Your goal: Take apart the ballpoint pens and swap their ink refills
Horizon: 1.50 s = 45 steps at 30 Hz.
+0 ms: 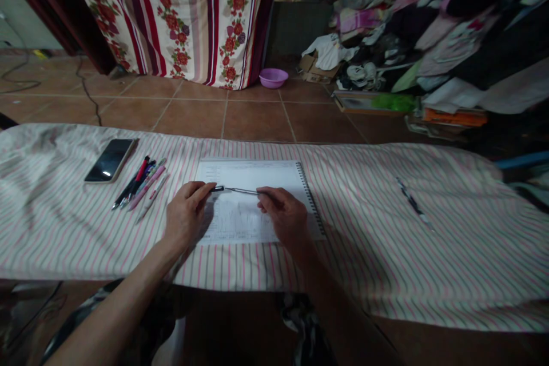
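Note:
My left hand (186, 209) is closed, pinching a short black pen cap (218, 189) between thumb and fingertips. Facing it, my right hand (285, 214) grips a slim pen (244, 190), whose thin tip points left at the cap. A narrow gap seems to lie between the tip and the cap. Both hands are above a spiral notebook (253, 174) with its coil on the right and printed or written marks on the page. Left of my left hand lies a bunch of several pens (139, 183), with a white and pink pen (153, 199) nearest.
A smartphone (111, 161) rests at the left on the striped cloth (364, 194). One black and white pen (414, 203) lies alone to the right. Beyond the table are a floral curtain (171, 17), a purple basin (273, 78) and piled clothes (386, 28).

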Each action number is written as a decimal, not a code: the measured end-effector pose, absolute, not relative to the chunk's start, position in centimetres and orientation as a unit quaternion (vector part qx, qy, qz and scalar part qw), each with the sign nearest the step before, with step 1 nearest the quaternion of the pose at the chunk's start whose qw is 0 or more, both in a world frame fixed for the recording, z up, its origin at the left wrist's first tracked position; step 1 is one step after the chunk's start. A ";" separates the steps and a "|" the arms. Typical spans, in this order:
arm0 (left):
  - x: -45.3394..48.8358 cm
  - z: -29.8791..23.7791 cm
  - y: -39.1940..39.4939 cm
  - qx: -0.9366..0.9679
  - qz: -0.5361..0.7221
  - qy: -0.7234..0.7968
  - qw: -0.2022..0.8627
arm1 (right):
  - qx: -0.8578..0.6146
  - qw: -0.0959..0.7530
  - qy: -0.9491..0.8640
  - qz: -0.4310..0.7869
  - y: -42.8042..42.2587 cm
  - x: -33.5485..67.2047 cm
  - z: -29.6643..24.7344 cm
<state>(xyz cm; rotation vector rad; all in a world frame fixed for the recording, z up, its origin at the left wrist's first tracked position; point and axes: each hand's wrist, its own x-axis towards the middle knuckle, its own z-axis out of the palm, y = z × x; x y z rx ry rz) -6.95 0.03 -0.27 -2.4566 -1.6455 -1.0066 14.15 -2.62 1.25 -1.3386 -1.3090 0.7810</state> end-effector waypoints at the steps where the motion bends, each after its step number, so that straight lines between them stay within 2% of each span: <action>1: -6.8 -0.3 0.0 -0.788 -0.323 -0.524 0.010 | -0.557 0.521 -0.567 0.311 -2.7 14.2 1.3; 9: -6.2 -0.3 -0.1 -0.812 -0.303 -0.498 0.026 | -0.542 0.486 -0.646 0.229 -2.7 14.6 0.9; 19: -5.3 0.0 0.0 -0.834 -0.309 -0.457 0.027 | -0.540 0.490 -0.659 0.184 -2.7 14.4 1.2; 26: -4.7 0.3 -0.2 -0.853 -0.297 -0.429 0.024 | -0.555 0.478 -0.653 0.195 -2.8 14.1 0.9; 36: -3.6 0.3 -0.4 -0.850 -0.329 -0.411 -0.007 | -0.560 0.499 -0.585 0.310 -3.0 13.6 1.1; 45: -3.1 -0.1 -0.5 -0.844 -0.356 -0.399 -0.030 | -0.544 0.469 -0.668 0.194 -2.7 13.7 0.7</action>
